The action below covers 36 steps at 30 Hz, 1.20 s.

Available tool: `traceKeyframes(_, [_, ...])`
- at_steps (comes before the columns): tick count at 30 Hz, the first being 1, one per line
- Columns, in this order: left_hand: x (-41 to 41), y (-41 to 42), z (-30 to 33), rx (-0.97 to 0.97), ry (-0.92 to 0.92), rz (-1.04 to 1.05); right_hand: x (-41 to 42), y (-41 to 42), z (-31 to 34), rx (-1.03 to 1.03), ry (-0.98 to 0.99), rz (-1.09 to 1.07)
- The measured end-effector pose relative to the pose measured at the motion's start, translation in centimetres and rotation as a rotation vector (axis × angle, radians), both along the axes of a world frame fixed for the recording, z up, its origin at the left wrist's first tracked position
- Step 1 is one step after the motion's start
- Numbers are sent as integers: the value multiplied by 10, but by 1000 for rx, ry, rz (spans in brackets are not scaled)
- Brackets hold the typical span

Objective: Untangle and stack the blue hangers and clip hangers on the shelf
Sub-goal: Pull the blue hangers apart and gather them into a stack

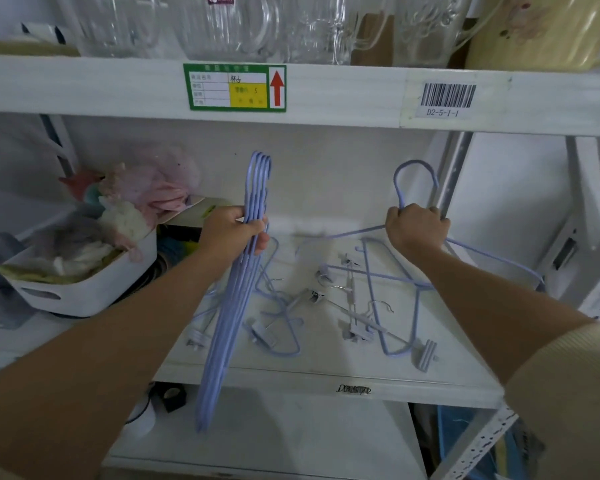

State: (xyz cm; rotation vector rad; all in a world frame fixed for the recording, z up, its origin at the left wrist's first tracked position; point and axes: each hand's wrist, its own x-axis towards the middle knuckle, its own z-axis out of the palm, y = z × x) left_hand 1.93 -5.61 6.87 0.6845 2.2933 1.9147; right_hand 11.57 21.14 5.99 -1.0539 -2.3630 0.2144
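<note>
Gripping a bundle of four blue hangers (238, 292) in a closed fist, the left hand (234, 233) at centre frame is holding their long axis near-vertical, hooks up, feet hanging below the shelf (312, 379) edge. At centre right, the right hand (417, 228), fingers curled shut around the hook neck, is lifting a single blue hanger (417, 183) whose arms are splaying left and right above the tangled pile (336, 306) directly beneath it. That pile, nearer the right hand, is holding roughly three more blue hangers and some four clip hangers, exact count uncertain; likely next, the single hanger is going leftward to the bundle.
</note>
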Motion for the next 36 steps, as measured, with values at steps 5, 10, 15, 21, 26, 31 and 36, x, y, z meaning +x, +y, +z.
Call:
traceKeyframes(5, [-5,0,-7,-10,-5,24,-1,-9,-8,-169,128,194])
traceKeyframes(10, [-6,8,-9,-13,-7,20,-20,-11,-10,-151,95,416])
traceKeyframes(15, [-7,13,-9,-13,3,-31,-22,-39,5,-379,255,378])
traceKeyframes(21, [0,20,-11,7,-29,-96,-36,-81,13,-640,319,595])
traceKeyframes(26, [6,23,-10,-4,-51,-128,-45,-119,17,-835,339,759])
traceKeyframes(31, [12,22,-9,-20,-50,-139,-51,-151,15,-1098,526,787])
traceKeyframes(36, [9,18,-12,-53,-40,-111,-46,-162,11,-1128,530,809])
